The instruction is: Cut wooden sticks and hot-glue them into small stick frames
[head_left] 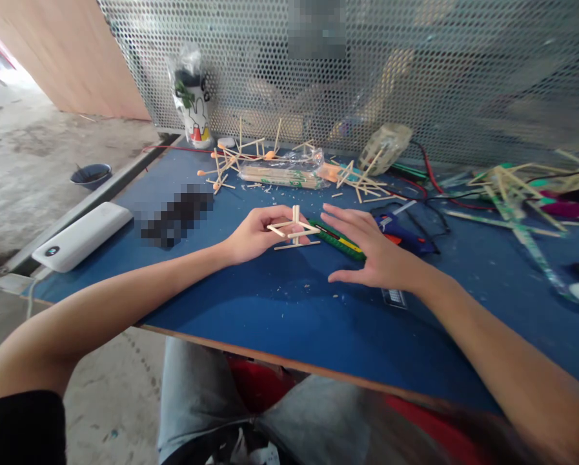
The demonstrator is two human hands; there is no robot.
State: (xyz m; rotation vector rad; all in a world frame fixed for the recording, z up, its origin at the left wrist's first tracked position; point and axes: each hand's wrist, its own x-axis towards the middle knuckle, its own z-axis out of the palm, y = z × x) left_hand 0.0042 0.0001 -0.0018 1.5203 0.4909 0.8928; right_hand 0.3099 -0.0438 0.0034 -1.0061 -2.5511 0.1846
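Between the fingers of my left hand is a small wooden stick frame, made of several thin pale sticks joined at angles. It is held just above the blue tabletop. My right hand hovers to the right of the frame, its fingers spread and thumb apart, holding nothing. Beneath its fingers lies a green and yellow utility knife, partly covered by the hand. A blue glue gun rests just beyond the right hand, partly hidden behind it.
Behind my hands lie a plastic-wrapped bundle of sticks and other stick structures. A white power bank sits at the left edge. A wrapped cup stands by the perforated metal panel. Red and black wires run at right.
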